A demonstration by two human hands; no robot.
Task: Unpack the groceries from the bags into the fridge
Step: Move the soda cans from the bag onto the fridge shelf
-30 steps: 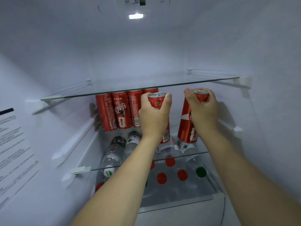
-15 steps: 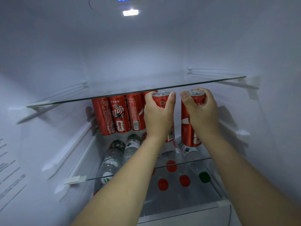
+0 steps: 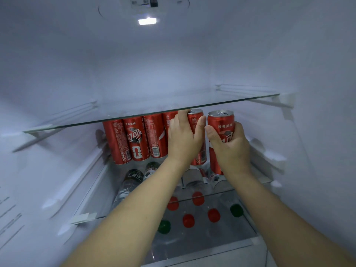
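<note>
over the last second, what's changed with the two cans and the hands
Both hands carried their red cola cans further in and leftward toward the row of standing cans. The left hand has its can beside the row; the right hand has turned its can label-forward. Both grips, the row and the bottles below are unchanged.

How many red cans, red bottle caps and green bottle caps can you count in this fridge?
Red cans: 6 (4 in a row, 1 in the left hand, 1 in the right hand)
Red bottle caps: 4
Green bottle caps: 2
Total: 12
</note>
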